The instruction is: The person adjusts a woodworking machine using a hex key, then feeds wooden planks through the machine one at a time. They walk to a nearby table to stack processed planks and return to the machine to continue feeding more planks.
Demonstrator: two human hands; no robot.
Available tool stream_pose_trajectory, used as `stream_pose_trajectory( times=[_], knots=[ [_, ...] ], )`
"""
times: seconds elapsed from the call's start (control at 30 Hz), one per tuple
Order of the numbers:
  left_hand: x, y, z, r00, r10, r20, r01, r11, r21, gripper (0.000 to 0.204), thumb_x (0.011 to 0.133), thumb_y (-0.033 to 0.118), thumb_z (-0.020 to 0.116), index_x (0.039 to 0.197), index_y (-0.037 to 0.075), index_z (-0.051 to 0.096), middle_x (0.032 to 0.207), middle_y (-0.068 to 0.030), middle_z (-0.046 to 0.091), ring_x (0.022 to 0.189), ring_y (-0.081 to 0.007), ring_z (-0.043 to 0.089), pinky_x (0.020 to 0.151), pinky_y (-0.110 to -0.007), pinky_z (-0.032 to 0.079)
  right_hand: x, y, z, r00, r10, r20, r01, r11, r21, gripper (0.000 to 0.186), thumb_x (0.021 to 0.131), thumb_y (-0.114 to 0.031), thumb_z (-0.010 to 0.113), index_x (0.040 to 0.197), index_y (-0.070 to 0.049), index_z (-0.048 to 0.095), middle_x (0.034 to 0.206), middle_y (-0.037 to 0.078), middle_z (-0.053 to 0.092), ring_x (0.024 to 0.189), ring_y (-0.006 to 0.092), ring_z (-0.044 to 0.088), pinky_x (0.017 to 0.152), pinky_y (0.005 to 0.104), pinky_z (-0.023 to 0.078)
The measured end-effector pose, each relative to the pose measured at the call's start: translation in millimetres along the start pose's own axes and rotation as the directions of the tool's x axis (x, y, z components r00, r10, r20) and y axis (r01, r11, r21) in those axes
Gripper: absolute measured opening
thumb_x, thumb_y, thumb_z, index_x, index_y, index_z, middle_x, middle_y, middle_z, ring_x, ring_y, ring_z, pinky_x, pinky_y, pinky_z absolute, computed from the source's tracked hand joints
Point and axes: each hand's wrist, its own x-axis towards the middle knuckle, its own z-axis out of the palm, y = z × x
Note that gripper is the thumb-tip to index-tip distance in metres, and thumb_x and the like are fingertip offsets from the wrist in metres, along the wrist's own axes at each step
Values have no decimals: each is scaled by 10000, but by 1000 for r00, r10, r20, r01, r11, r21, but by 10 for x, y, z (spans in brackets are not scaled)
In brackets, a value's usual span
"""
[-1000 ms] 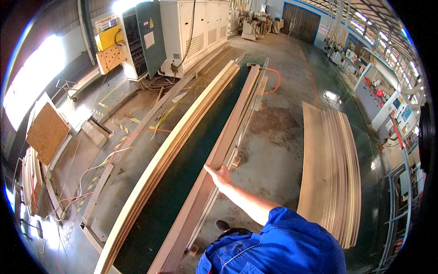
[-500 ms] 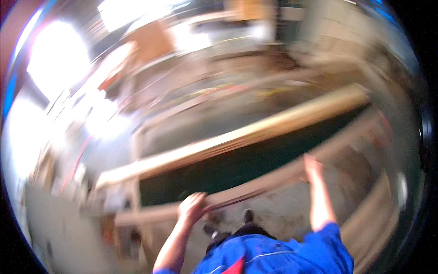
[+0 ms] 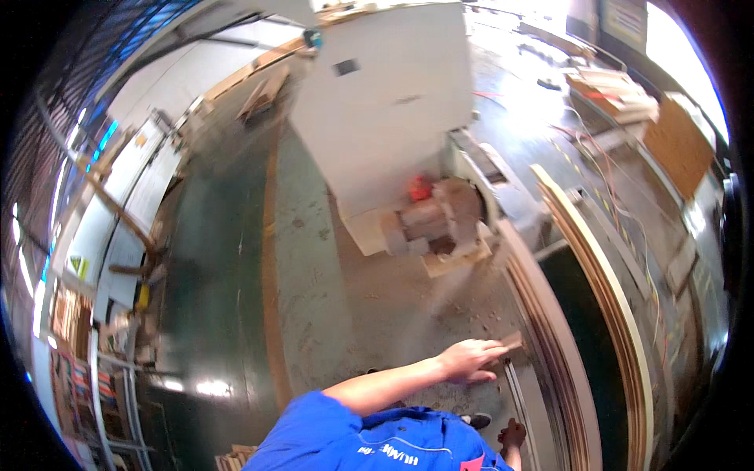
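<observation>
My left hand [image 3: 470, 361] reaches right across my body, its fingers stretched out and its thumb apart below them. The fingertips meet a small brown wooden piece [image 3: 512, 342]; the hand does not wrap round it. Lower right, my right hand [image 3: 512, 433] is in shadow with its fingers curled, beside a narrow pale rail [image 3: 520, 400]. What it holds, if anything, is hidden. Just right of both hands runs a long brown layered wooden beam [image 3: 559, 345]. A dark green panel [image 3: 580, 314] separates it from a second long beam with a pale yellow edge [image 3: 609, 286].
A motor-like brown machine part [image 3: 444, 216] stands at the beams' far end, before a large pale cabinet [image 3: 393, 94]. Wood chips lie on the floor. Cables [image 3: 609, 169] and stacked boards [image 3: 609, 94] are at the right. Shelving [image 3: 94, 377] stands at the left.
My view has swung left, bringing the pale cabinet and green floor into sight. My left hand has left the near beam and now touches the small wooden piece. My right hand is lower, beside the rail.
</observation>
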Motion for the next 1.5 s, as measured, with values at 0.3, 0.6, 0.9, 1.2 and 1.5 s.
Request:
stream_pose_trajectory(
  times=[0.3, 0.6, 0.9, 1.2, 1.5],
  knots=[
    [-3783, -1586, -1266, 524, -766, -373, 661, 641, -390, 655, 947, 457, 690, 1446, 62, 532, 1422, -184, 587, 1281, -346, 596, 1047, -437, 497, 342, -1238, 2011, 969, 91, 232, -65, 991, -116, 253, 985, -257, 639, 1007, -39, 512, 683, 156, 582, 478, 272, 580, 387, 395, 455],
    [-5454, -3828, -2912, 230, -878, -420, 690, 451, -566, 637, 906, 396, 771, 1403, 49, 578, 1342, -173, 640, 1158, -291, 680, 934, -380, 556, -363, -1893, 6116, 919, 127, 374, 123, 808, -576, 235, 909, -185, 717, 991, 15, 625, 747, 151, 641, 578, 303, 638, 483, 449, 511],
    [-8197, -4754, -2390, -642, -729, 238, 69, -364, -929, 324, 907, 257, 687, 999, -53, 706, 933, -156, 728, 882, -286, 682, 766, -426, 534, -894, -3466, 11180, 625, -161, 764, 779, 184, -599, 428, 905, -431, 628, 886, -12, 712, 805, 184, 736, 693, 359, 710, 714, 475, 563],
    [-7280, -8315, -4527, -347, -879, 326, 762, -467, -449, 243, 905, 214, 680, 993, -9, 717, 928, -135, 731, 865, -265, 682, 774, -410, 540, -1676, -6416, 15577, 453, -316, 834, 844, 454, -287, 316, 925, -348, 728, 965, -36, 702, 851, 109, 716, 771, 212, 678, 704, 368, 539],
    [-8508, -12765, -9505, -233, -863, -448, 765, 122, -633, 111, 936, 143, 655, 957, 60, 726, 849, -47, 681, 781, -186, 631, 715, -357, 523, -1687, -8525, 17906, 572, -385, 724, 769, 560, -310, 323, 895, -357, 741, 996, -51, 722, 944, 158, 748, 902, 290, 730, 818, 408, 568]
  ],
)
